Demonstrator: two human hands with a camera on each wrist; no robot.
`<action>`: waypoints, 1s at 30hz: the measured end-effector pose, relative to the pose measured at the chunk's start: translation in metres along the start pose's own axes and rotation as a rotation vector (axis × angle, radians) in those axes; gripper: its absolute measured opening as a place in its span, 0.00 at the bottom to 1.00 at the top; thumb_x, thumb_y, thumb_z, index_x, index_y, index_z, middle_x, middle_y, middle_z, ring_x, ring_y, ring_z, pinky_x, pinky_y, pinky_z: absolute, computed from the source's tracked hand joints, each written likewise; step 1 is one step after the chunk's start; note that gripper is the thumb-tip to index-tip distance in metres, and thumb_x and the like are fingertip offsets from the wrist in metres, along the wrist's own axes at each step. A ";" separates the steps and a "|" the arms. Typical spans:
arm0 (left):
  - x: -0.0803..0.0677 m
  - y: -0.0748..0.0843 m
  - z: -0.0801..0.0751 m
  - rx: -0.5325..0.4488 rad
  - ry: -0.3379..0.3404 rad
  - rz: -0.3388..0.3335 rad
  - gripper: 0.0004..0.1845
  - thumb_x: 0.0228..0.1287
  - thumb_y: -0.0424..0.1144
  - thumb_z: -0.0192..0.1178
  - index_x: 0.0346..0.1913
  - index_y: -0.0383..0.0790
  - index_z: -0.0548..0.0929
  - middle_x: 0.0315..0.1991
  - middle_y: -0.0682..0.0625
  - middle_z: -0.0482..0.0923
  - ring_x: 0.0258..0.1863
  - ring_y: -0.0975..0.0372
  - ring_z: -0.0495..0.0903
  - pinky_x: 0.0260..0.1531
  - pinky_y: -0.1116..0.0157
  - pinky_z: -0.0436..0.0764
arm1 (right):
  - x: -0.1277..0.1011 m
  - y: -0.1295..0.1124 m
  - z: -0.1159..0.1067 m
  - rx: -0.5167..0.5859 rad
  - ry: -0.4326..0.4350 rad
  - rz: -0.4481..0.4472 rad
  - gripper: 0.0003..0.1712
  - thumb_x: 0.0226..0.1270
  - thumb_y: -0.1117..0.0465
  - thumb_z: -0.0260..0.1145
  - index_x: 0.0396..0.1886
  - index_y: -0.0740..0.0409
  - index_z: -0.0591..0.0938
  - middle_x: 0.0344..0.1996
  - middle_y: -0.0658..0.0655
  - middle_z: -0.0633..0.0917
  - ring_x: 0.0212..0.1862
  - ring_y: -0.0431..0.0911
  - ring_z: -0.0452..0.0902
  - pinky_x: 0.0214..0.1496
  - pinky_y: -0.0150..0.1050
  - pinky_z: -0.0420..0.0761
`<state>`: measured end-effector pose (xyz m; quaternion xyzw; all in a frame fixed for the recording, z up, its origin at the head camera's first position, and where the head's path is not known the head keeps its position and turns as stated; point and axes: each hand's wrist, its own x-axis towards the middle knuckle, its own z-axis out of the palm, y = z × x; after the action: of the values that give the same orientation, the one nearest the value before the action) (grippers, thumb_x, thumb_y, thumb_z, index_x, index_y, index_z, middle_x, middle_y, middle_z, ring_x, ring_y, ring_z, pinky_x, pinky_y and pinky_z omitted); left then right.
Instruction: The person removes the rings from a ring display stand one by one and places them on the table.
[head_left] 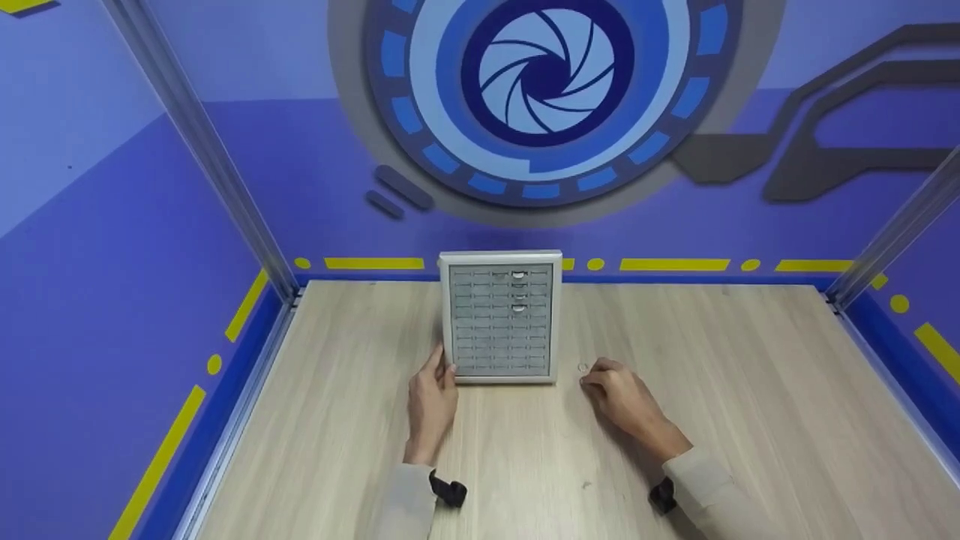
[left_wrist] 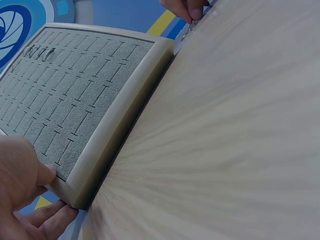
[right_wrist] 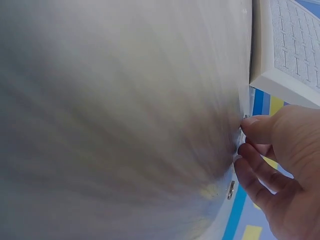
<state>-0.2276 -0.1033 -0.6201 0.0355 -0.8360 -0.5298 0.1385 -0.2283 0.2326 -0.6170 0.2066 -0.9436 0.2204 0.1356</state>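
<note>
A white-framed ring display tray point(head_left: 501, 381) with a grey slotted insert stands upright on the table. Several silvery rings point(head_left: 519, 275) sit in slots of its upper right part. At the tray's lower left corner my left hand point(head_left: 433, 401) grips the frame, thumb in front and fingers beneath and behind in the left wrist view. To the right of the tray, my right hand point(head_left: 626, 397) is down at the tabletop, its thumb and fingertips pinching a small shiny ring point(right_wrist: 241, 136), mostly hidden by them. Another ring point(right_wrist: 230, 190) lies on the table close to those fingers.
The pale wooden table point(head_left: 337, 450) reaches back to a blue printed wall point(head_left: 300, 187) just behind the tray. Metal corner posts point(head_left: 210, 157) stand at the table's far corners. A small faint mark point(head_left: 586, 485) shows on the tabletop between my forearms.
</note>
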 end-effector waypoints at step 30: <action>0.000 -0.001 0.000 0.013 0.010 0.011 0.29 0.78 0.31 0.62 0.77 0.30 0.72 0.70 0.34 0.78 0.64 0.47 0.85 0.61 0.57 0.87 | 0.025 -0.021 -0.021 0.099 0.094 -0.031 0.07 0.71 0.70 0.73 0.46 0.63 0.90 0.41 0.55 0.86 0.40 0.45 0.85 0.40 0.40 0.91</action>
<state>-0.2273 -0.1035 -0.6216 0.0346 -0.8389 -0.5233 0.1454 -0.2371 0.2175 -0.5822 0.2169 -0.9209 0.2740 0.1726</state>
